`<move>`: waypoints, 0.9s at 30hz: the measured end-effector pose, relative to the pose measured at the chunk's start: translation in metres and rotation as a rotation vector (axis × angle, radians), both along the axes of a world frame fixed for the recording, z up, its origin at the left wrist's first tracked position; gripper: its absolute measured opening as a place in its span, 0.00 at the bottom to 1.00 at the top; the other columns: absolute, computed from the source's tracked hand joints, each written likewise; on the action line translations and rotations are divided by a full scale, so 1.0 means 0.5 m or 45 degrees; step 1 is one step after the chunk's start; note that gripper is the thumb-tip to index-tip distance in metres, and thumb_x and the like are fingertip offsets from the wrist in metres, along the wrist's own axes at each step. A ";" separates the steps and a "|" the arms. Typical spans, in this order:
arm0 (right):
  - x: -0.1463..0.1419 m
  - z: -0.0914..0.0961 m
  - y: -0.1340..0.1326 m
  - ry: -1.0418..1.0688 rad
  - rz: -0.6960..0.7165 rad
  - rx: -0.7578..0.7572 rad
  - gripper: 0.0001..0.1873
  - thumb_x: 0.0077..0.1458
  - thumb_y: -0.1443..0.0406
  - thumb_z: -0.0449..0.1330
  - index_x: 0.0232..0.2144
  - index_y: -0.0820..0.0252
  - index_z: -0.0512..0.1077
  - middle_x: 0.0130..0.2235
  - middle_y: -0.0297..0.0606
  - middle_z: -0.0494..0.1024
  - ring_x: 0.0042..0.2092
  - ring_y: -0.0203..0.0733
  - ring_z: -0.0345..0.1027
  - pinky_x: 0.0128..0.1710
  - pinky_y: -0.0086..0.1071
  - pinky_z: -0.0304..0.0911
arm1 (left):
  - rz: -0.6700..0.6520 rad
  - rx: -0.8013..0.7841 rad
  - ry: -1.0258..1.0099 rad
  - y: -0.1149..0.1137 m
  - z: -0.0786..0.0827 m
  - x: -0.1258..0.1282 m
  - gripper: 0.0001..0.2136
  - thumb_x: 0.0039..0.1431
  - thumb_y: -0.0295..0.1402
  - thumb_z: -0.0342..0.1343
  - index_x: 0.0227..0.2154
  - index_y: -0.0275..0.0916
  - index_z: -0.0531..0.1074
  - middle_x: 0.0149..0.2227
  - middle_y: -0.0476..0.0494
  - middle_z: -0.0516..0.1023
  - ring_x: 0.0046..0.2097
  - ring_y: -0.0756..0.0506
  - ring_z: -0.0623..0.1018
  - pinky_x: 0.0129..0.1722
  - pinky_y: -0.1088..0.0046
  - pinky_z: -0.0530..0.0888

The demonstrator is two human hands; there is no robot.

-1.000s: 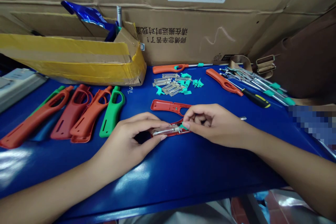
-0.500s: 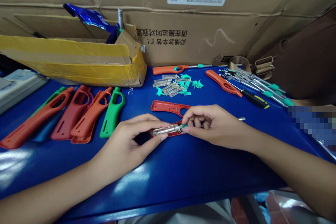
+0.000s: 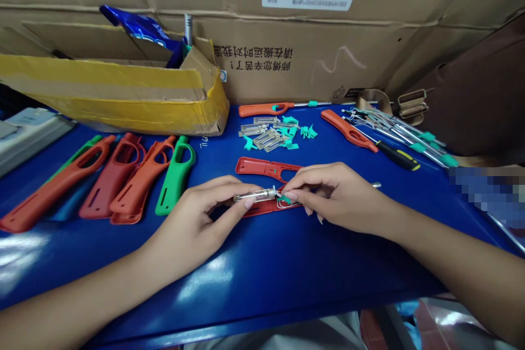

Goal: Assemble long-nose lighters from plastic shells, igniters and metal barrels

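In my left hand (image 3: 209, 210), between thumb and fingers, is a clear lighter fuel tank (image 3: 256, 195), lying almost level with its valve end to the right. My right hand (image 3: 332, 191) is closed in a pinch at that end, on a thin white tube (image 3: 279, 193). Below the tank lies a red lighter handle half (image 3: 262, 208), partly covered by the tank and my hands. A green trigger piece (image 3: 284, 200) shows in it beneath my right fingertips. Just behind lies the other red handle half (image 3: 262, 167), inner side up.
Several clear fuel tanks (image 3: 270, 139) and green triggers (image 3: 308, 132) are heaped behind. Handle shells (image 3: 98, 191) lie at left, before a yellow-taped carton (image 3: 164, 112). At right are metal lighter tubes (image 3: 410, 134), an orange handle half (image 3: 348, 130) and a screwdriver (image 3: 397, 155).
The fuel tank has shifted slightly left and up in my left hand. My right fingers have moved a little from the valve end, and more of the green trigger and white tube shows.
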State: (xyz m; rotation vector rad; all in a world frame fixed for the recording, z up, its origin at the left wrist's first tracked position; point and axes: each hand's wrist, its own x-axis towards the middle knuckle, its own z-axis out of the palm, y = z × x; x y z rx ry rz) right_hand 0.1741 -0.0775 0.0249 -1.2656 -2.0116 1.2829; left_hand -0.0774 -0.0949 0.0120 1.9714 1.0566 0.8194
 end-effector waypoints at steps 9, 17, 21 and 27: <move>-0.002 0.003 -0.003 -0.083 0.113 0.232 0.09 0.65 0.65 0.59 0.38 0.57 0.81 0.38 0.36 0.80 0.34 0.34 0.69 0.30 0.28 0.61 | -0.022 0.024 0.018 -0.003 -0.004 -0.002 0.09 0.69 0.33 0.56 0.46 0.45 0.81 0.43 0.48 0.83 0.43 0.49 0.81 0.46 0.78 0.77; -0.002 -0.001 -0.004 -0.083 0.123 0.255 0.09 0.66 0.65 0.59 0.38 0.58 0.80 0.38 0.35 0.80 0.34 0.32 0.68 0.31 0.27 0.60 | -0.030 0.012 0.032 -0.002 -0.004 -0.002 0.10 0.69 0.33 0.56 0.47 0.45 0.81 0.44 0.49 0.82 0.43 0.50 0.81 0.46 0.79 0.76; -0.002 0.001 -0.005 -0.112 0.119 0.252 0.09 0.66 0.64 0.59 0.38 0.58 0.80 0.38 0.35 0.80 0.33 0.33 0.68 0.30 0.28 0.60 | -0.018 0.014 0.031 -0.003 -0.003 -0.002 0.09 0.69 0.33 0.56 0.47 0.45 0.81 0.43 0.50 0.82 0.43 0.51 0.80 0.45 0.80 0.76; -0.001 -0.001 -0.004 -0.114 0.118 0.270 0.09 0.65 0.66 0.60 0.37 0.59 0.80 0.37 0.35 0.80 0.32 0.31 0.67 0.29 0.26 0.60 | -0.022 0.018 0.032 -0.004 -0.006 -0.001 0.09 0.69 0.32 0.57 0.47 0.46 0.81 0.43 0.51 0.82 0.43 0.53 0.80 0.44 0.82 0.75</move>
